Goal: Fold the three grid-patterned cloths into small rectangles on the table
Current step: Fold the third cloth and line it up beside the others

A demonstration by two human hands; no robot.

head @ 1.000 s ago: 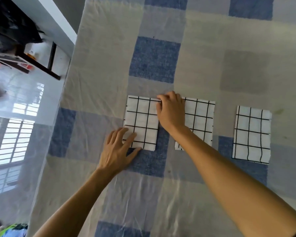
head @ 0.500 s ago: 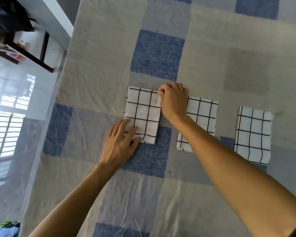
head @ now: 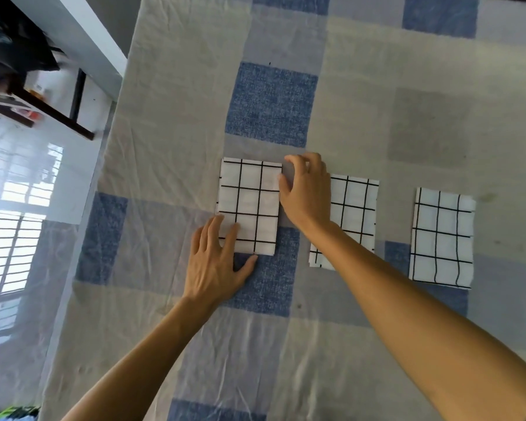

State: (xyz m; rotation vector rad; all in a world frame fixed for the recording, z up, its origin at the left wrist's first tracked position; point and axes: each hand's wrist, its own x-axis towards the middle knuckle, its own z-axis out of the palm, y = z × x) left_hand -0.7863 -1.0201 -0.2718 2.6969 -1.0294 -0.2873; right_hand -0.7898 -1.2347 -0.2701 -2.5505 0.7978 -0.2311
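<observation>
Three white cloths with black grid lines lie folded as small rectangles in a row on the table. The left cloth (head: pixel 249 205) has my left hand (head: pixel 217 259) resting flat on its near left corner, fingers spread. My right hand (head: pixel 307 189) sits at that cloth's right edge, fingers curled at the far right corner, touching it. My right wrist and forearm cover part of the middle cloth (head: pixel 354 208). The right cloth (head: pixel 442 237) lies apart, untouched.
The table wears a beige, grey and blue checked tablecloth (head: pixel 271 104). Its left edge (head: pixel 104 183) drops to a shiny tiled floor. A dark furniture frame (head: pixel 52 110) stands at the far left, beside a white wall.
My right hand has slid from on top of the left cloth's far right corner to its right edge. The left hand stays on the near left corner. The view shifted slightly.
</observation>
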